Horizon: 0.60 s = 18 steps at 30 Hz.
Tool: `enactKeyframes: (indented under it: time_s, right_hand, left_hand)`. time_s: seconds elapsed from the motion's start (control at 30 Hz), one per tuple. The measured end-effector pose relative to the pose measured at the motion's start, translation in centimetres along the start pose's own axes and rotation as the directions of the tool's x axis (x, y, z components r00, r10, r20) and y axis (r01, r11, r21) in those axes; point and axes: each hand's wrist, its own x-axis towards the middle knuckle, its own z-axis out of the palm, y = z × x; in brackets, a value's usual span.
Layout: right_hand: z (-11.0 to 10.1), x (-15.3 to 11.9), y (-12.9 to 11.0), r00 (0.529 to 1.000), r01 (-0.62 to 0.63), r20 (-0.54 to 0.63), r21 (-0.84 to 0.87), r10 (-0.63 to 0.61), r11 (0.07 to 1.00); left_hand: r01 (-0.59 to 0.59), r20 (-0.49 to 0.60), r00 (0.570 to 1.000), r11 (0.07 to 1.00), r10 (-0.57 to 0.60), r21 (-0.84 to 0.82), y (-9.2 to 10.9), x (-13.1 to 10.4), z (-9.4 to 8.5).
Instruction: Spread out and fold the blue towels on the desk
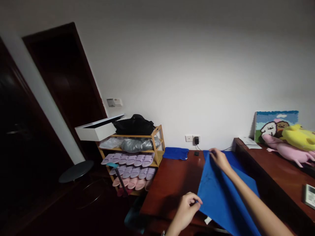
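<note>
Blue cloth [222,193] lies spread on the dark wooden surface [172,183] in the lower middle of the frame. Left hand [188,205] pinches the cloth's near left corner, grip clenched on the fabric. Right hand [220,159] grasps the far corner, fingers closed over the edge. A folded blue towel [175,153] sits further back on the surface, well apart from the hands. At centre left a shoe rack [137,157] holds rows of slippers [130,165]. Plush toys [292,144] rest on a desk [275,170] at right.
</note>
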Motion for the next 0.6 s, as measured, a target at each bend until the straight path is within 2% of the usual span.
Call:
enactKeyframes:
  time_s: [0.1,0.17,0.23,0.27,0.3,0.37,0.43,0.5,0.6]
  right_hand:
    - [9.4,0.3,-1.9,0.992,0.013,0.128,0.04,-0.018,0.999]
    - [15.0,-1.6,-3.4,0.976,0.009,0.219,0.062,-0.023,0.998]
    - [18.9,-4.9,-4.4,0.952,0.004,0.304,0.079,-0.028,0.997]
    - [20.1,-7.0,-4.6,0.94,0.0,0.34,0.084,-0.028,0.996]
    - [20.7,-9.2,-4.4,0.93,-0.008,0.367,0.085,-0.024,0.996]
    - [20.4,-13.9,-2.8,0.919,-0.033,0.394,0.059,0.007,0.998]
    - [18.7,-18.3,0.4,0.927,-0.059,0.368,-0.037,0.068,0.998]
    - [16.3,-22.4,4.5,0.943,-0.099,0.293,-0.195,0.155,0.976]
    - [13.2,-27.1,10.0,0.934,-0.172,0.236,-0.364,0.269,0.916]
  left_hand:
    - [0.118,-0.123,0.986,0.993,-0.116,0.01,-7.7,0.6,-3.6]
    - [0.249,-0.209,0.95,0.967,-0.233,0.051,-12.2,0.4,-6.0]
    - [0.319,-0.275,0.917,0.945,-0.289,0.073,-15.6,-0.2,-8.2]
    - [0.338,-0.298,0.905,0.938,-0.302,0.076,-16.8,-0.6,-9.1]
    - [0.353,-0.313,0.896,0.932,-0.314,0.076,-17.8,-1.0,-9.8]
    - [0.377,-0.333,0.881,0.923,-0.335,0.069,-19.3,-1.8,-10.8]
    - [0.391,-0.344,0.872,0.918,-0.348,0.061,-20.4,-2.3,-11.3]
    - [0.398,-0.351,0.867,0.915,-0.354,0.059,-21.1,-2.7,-11.4]
    - [0.412,-0.368,0.858,0.908,-0.359,0.074,-21.8,-2.8,-11.2]
